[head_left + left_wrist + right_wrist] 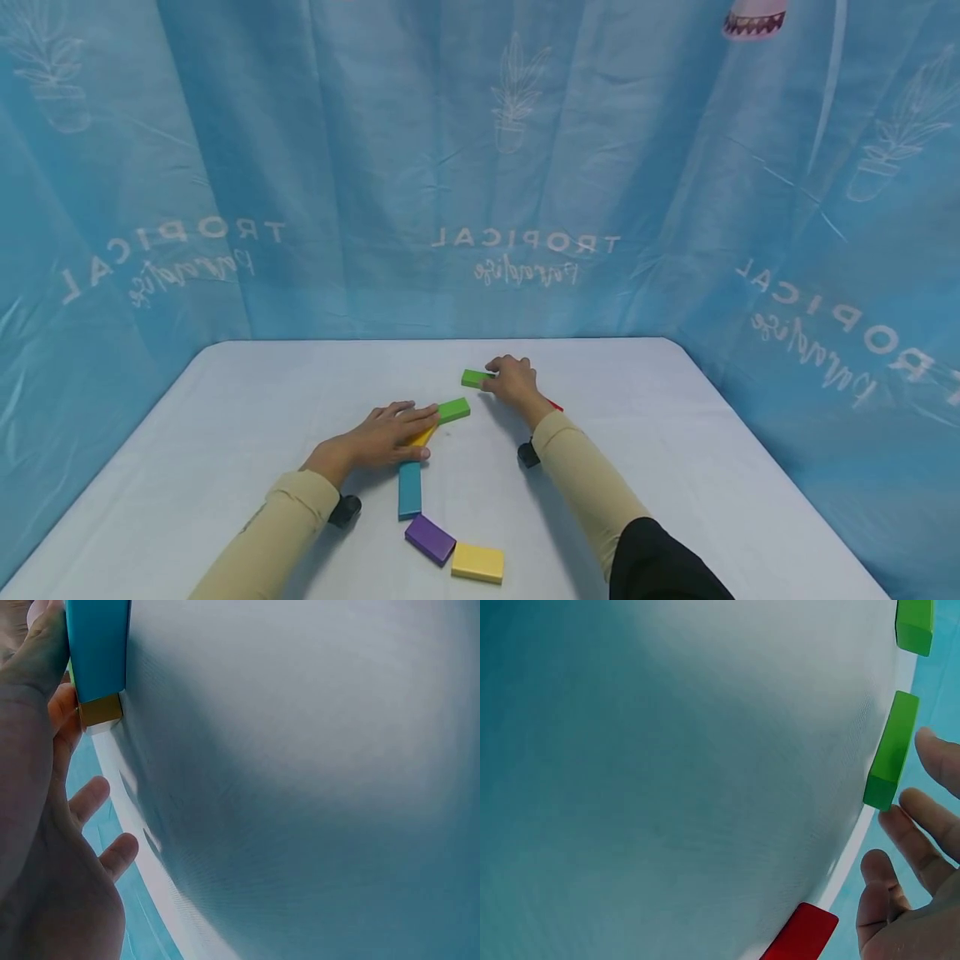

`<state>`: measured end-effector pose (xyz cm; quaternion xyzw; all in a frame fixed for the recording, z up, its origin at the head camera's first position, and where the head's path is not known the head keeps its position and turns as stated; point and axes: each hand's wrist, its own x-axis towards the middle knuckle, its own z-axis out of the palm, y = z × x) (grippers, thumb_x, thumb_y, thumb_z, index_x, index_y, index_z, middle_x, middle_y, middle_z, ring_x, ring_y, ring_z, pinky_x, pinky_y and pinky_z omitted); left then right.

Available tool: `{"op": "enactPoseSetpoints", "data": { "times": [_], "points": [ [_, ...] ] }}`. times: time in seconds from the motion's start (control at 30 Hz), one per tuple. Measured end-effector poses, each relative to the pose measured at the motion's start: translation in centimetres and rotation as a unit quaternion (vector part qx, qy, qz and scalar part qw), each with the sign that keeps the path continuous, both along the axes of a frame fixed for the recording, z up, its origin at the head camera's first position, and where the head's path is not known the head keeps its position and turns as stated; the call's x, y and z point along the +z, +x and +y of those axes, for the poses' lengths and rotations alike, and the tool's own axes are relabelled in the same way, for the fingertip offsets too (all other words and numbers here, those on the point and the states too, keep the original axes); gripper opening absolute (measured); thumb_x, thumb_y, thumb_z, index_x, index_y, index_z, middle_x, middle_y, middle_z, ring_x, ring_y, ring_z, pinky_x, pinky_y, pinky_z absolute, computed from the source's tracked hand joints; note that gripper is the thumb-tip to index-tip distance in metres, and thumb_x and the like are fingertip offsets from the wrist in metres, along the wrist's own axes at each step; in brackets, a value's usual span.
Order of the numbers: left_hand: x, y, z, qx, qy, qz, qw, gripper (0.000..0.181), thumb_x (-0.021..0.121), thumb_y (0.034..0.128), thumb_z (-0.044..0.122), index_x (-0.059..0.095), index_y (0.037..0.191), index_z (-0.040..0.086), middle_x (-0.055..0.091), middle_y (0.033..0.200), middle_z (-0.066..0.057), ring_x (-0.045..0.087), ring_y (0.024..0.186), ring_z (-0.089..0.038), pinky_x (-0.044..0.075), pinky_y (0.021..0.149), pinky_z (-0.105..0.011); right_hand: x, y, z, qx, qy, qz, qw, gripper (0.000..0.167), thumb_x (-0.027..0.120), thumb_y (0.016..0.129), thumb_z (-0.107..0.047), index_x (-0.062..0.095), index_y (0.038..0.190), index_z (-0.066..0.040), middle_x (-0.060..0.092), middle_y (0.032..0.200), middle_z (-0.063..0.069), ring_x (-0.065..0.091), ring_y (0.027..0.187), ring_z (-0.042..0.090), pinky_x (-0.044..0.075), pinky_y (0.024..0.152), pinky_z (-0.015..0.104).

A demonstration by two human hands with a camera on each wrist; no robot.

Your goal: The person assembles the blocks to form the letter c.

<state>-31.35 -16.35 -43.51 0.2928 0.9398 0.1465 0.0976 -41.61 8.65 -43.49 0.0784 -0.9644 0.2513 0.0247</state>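
My left hand (386,435) lies with fingers stretched over an orange-yellow block (423,437), its fingertips by a green block (454,410). In the left wrist view, the thumb lies alongside a teal block (97,649), with the orange-yellow block's end (101,711) beyond it. Farther back, my right hand (516,383) is at the right end of a second green block (472,378). In the right wrist view, that block (892,750) has loosely bent fingers (919,851) by its end, the thumb apart from them. A red block (801,934) sits nearby, mostly behind the right wrist in the head view.
Toward me, the teal block (409,492), a purple block (431,539) and a yellow block (477,563) continue a curved row on the white table (247,400). Blue printed curtains (390,167) surround the table's back and sides.
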Motion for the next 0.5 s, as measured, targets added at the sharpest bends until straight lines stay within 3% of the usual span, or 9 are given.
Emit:
{"op": "enactPoseSetpoints", "data": {
  "times": [0.27, 0.5],
  "points": [
    [0.04, 0.00, -0.06, -0.009, 0.003, 0.008, 0.9999, 0.065, 0.054, 0.0949, 0.048, 0.034, 0.151, 0.023, 0.026, 0.157, 0.005, 0.025, 0.136, -0.033, 0.017, 0.108, -0.057, 0.27, 0.09, 0.00, 0.000, -0.002, -0.012, 0.9999, 0.037, 0.073, 0.085, -0.024, 0.069, 0.119, -0.009, 0.062, 0.117, 0.007, 0.046, 0.107, 0.029, 0.035, 0.094, 0.048],
    [-0.21, 0.01, -0.12, 0.000, 0.025, 0.002, 0.9997, 0.065, 0.056, 0.0933, 0.049, 0.036, 0.150, 0.023, 0.028, 0.155, 0.007, 0.032, 0.126, -0.028, 0.025, 0.103, -0.053, 0.17, 0.04, 0.06, 0.001, 0.003, -0.017, 0.9999, 0.035, 0.073, 0.085, -0.021, 0.069, 0.118, -0.009, 0.064, 0.114, 0.006, 0.046, 0.106, 0.028, 0.035, 0.094, 0.047]
  ]
}}
